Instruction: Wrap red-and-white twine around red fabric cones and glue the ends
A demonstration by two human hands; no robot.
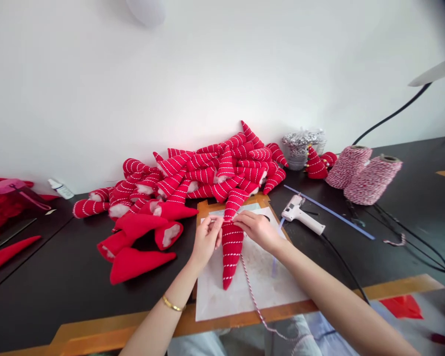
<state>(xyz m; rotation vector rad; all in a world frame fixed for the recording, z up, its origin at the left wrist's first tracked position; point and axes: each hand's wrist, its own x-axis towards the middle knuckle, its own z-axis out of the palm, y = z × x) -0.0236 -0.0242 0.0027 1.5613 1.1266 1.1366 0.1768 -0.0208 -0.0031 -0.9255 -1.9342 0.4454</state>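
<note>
A red cone wrapped with twisted red-and-white cord [232, 247] lies on a white sheet [215, 301], its tip toward me. My left hand [207, 237] is closed at the cone's left side, thumb and fingers pinched near the cord. From the right, my right hand [254, 227] reaches over the cone with its fingers pressed together on the cord at the same height. A loose length of cord [249, 284] runs from beside the cone down over the table's front edge.
Many wrapped cones [203, 160] are heaped behind; plain red cones [141, 264] lie left. A white glue gun [302, 215], blue glue stick [337, 215] and two cord spools [374, 179] stand or lie right. A lamp arm [393, 113] rises at back right.
</note>
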